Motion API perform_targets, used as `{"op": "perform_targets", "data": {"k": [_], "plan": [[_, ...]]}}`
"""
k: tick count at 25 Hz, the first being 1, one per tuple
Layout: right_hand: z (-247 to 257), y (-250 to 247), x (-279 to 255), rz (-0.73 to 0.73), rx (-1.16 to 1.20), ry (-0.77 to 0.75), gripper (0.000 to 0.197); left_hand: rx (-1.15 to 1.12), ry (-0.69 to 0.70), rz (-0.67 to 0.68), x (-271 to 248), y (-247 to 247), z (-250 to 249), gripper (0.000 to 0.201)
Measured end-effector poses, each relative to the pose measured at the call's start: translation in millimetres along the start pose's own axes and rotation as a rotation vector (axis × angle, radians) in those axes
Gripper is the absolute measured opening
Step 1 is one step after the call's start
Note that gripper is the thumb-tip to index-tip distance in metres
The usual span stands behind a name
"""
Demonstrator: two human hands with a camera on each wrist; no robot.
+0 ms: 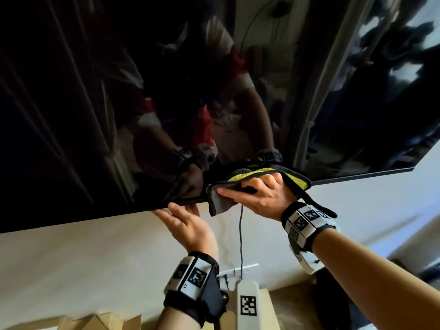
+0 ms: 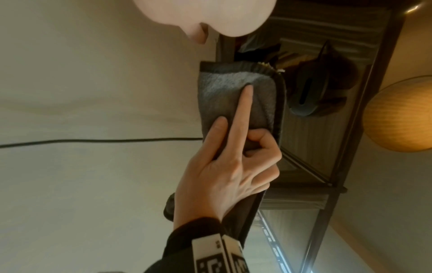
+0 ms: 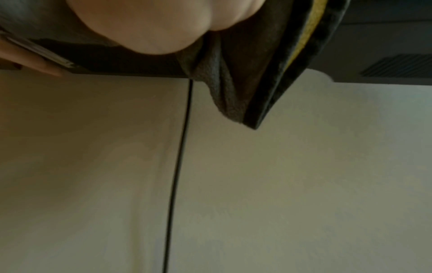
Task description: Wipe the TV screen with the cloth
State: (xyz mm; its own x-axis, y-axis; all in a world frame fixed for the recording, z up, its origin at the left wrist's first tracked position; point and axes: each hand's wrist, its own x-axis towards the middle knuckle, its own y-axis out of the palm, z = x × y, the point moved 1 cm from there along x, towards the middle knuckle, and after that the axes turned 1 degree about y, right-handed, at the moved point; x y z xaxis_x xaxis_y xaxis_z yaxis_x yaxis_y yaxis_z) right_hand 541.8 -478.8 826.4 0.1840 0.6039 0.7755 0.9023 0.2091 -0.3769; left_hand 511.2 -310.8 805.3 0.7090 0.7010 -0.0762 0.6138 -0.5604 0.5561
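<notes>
The black TV screen [image 1: 119, 103] fills the upper head view and reflects the person. Its bottom edge runs across the middle. My right hand [image 1: 247, 186] grips a grey and yellow cloth [image 1: 220, 203] folded over that bottom edge, thumb lying along the grey side. In the left wrist view the right hand [image 2: 229, 166] pinches the cloth [image 2: 222, 88] against the TV [image 2: 315, 138], with two fingers straight on the grey face. My left hand [image 1: 183, 210] is open, palm up, fingertips touching the underside of the TV edge just left of the cloth. In the right wrist view the cloth [image 3: 233, 83] hangs below the palm.
A black cable [image 1: 241, 234] hangs down the pale wall [image 1: 71, 258] under the TV. A white stand with a square marker [image 1: 248, 303] and cardboard boxes [image 1: 107, 321] sit low in the head view. A round paper lamp [image 2: 402, 114] shows in the left wrist view.
</notes>
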Motion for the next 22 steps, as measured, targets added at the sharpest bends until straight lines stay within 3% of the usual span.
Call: {"op": "perform_targets", "data": {"k": [3,9,14,22], "plan": [[-43,-10,-31,0.001,-0.018,-0.010,0.059,-0.054,0.018,0.016,-24,20,17,0.053],[-118,-21,-84,-0.026,-0.036,-0.019,0.048,-0.109,0.003,-0.083,-73,70,37,0.058],[-177,-32,-125,-0.029,-0.062,-0.019,0.052,-0.112,-0.033,-0.116,-124,113,62,0.057],[-249,-51,-189,0.063,-0.064,-0.092,0.077,-0.105,-0.033,-0.071,-179,153,97,0.055]]}}
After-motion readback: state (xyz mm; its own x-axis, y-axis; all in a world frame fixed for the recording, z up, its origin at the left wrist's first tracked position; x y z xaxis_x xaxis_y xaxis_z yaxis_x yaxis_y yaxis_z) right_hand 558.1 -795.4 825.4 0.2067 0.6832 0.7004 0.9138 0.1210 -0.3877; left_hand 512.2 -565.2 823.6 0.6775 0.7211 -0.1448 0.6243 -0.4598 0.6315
